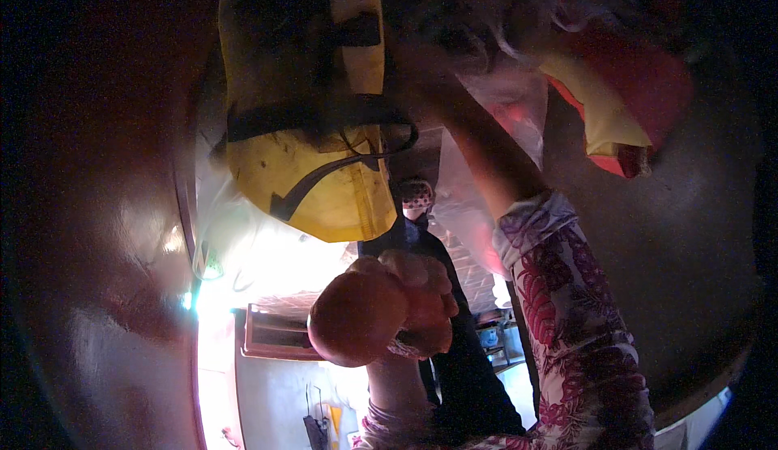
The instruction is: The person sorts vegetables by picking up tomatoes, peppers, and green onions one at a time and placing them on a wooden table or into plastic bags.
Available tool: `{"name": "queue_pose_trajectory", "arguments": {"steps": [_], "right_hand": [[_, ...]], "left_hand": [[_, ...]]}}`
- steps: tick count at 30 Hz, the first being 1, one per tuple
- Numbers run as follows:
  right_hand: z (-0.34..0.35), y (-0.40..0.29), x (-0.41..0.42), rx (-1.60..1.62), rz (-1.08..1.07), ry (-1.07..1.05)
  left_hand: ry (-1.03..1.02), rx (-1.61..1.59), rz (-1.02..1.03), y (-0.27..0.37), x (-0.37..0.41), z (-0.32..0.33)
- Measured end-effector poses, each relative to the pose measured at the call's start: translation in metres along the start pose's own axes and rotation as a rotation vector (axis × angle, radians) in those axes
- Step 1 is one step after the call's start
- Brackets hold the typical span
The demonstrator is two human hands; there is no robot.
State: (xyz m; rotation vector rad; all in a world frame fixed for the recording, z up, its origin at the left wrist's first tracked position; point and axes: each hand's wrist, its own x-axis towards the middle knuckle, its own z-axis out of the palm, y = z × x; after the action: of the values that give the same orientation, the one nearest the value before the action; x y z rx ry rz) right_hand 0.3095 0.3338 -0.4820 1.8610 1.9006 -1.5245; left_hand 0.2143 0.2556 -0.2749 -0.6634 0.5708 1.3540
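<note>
My left hand (425, 316) is at the centre, with its fingers curled around a round reddish-brown object (355, 319), possibly an onion. Shadow leaves its exact kind unclear. My right forearm (486, 152), in a rolled-up floral sleeve, stretches toward the top, where my right hand (419, 70) fades into darkness beside hanging bags. What it touches there is hidden. Just left of it hangs a yellow bag (322, 189) with dark printed shapes. Behind the forearm is a thin translucent plastic bag (462, 189) with pinkish patches.
A red and yellow fabric item (620, 110) hangs at upper right. Glossy dark reddish-brown panels (121, 255) rise on the left, and a dark panel (668, 255) on the right. Below are dark clothing (468, 340), a brick-patterned floor (462, 249) and a small shelf (501, 353).
</note>
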Motion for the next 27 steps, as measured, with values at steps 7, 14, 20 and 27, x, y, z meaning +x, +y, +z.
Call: {"name": "queue_pose_trajectory", "arguments": {"steps": [7,14,20,27], "right_hand": [[0.010,0.036,0.021,-0.328,0.178,-0.117],[0.039,0.061,0.027,-0.566,0.067,0.039],[0.026,0.027,0.023,-0.461,0.059,-0.041],[-0.002,0.011,0.005,-0.431,-0.060,-0.136]], "left_hand": [[0.058,-0.101,-0.064,-0.003,-0.014,-0.009],[0.101,-0.064,-0.006,-0.006,-0.014,-0.002],[0.035,-0.101,-0.030,-0.001,-0.013,-0.001],[-0.018,-0.027,-0.023,-0.003,-0.010,0.003]]}}
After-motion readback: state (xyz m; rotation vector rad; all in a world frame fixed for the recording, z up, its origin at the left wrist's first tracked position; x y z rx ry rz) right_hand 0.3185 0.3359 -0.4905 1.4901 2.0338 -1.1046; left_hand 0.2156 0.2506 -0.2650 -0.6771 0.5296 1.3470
